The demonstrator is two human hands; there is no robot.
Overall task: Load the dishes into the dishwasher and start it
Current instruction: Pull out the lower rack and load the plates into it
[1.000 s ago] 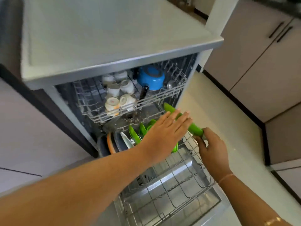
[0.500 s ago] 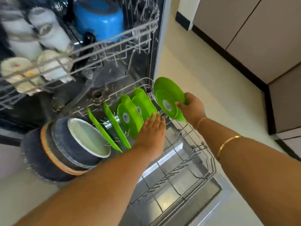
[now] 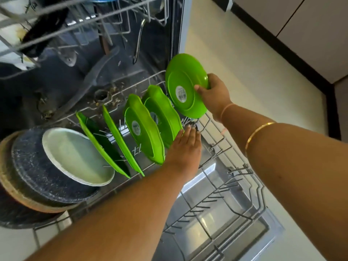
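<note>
Your right hand (image 3: 212, 93) pinches the round green plastic plate (image 3: 183, 80) at its 3 o'clock rim, thumb on the labelled underside. The plate is on edge over the grey wire lower rack (image 3: 235, 178), long axis 11-to-5 o'clock, underside facing 8 o'clock. Your left hand (image 3: 185, 146), fingers straight, lies flat against the nearest racked scalloped green plate (image 3: 165, 117).

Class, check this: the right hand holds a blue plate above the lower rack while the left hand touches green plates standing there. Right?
No. In the head view, the plate in the right hand is green, not blue; the rest stands.
</note>
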